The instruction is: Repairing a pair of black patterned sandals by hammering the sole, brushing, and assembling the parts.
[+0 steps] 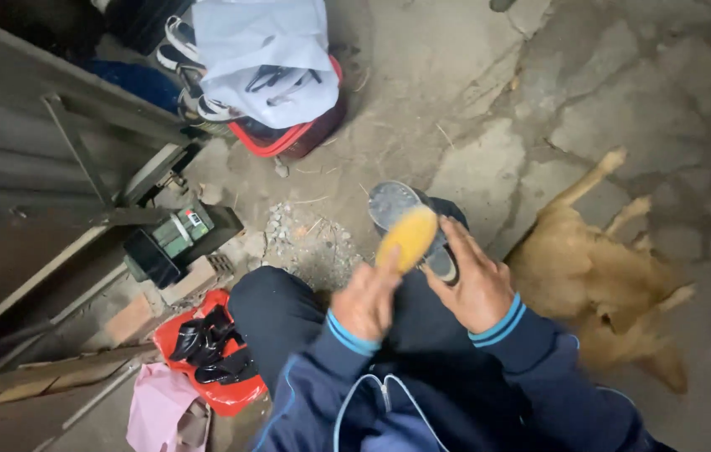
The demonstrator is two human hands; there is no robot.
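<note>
2 hands, left hand (364,303) grip pinching 1 yellow brush (406,238), right hand (474,283) grip clasping 1 shoe (412,224), 1 tan dog (598,276) beside.

Cracked, dusty concrete floor (456,75). Lying on it: tan dog (598,276) at right, red basket (284,138) at top, small rubble heap (301,238) in the middle, red bag (213,368) and pink cloth (154,410) lower left.

We list one dark shoe (441,251), sole up with a pale grey heel, propped on the knee; and one yellow oval brush (406,238), blurred, lying flat across that sole.
</note>
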